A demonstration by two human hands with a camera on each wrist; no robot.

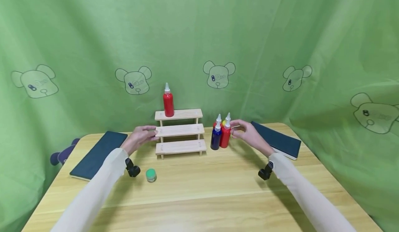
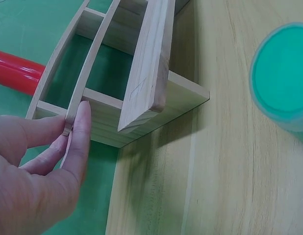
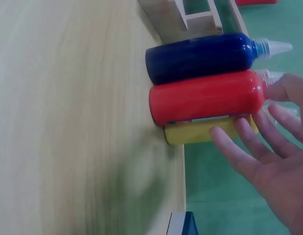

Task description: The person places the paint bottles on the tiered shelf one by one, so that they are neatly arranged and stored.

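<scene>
A three-tier wooden stand (image 1: 179, 130) stands at the back of the table. My left hand (image 1: 141, 137) pinches the left end of its middle shelf between thumb and fingers. On the top shelf is an upright red bottle (image 1: 168, 105) with a white nozzle. Right of the stand, a blue bottle (image 1: 215, 140), a red bottle (image 1: 224, 139) and a yellow bottle (image 3: 198, 133) stand close together, with another red one partly hidden behind. My right hand (image 1: 247, 135) is at the front red bottle's neck and shoulder, fingers spread and slightly bent; whether they touch it is unclear.
A small jar with a green lid (image 1: 151, 174) stands in front of the stand. One dark book (image 1: 98, 154) lies at the left and another dark book (image 1: 277, 140) behind my right hand. A green curtain (image 1: 187, 34) hangs behind the wooden table (image 1: 193, 207).
</scene>
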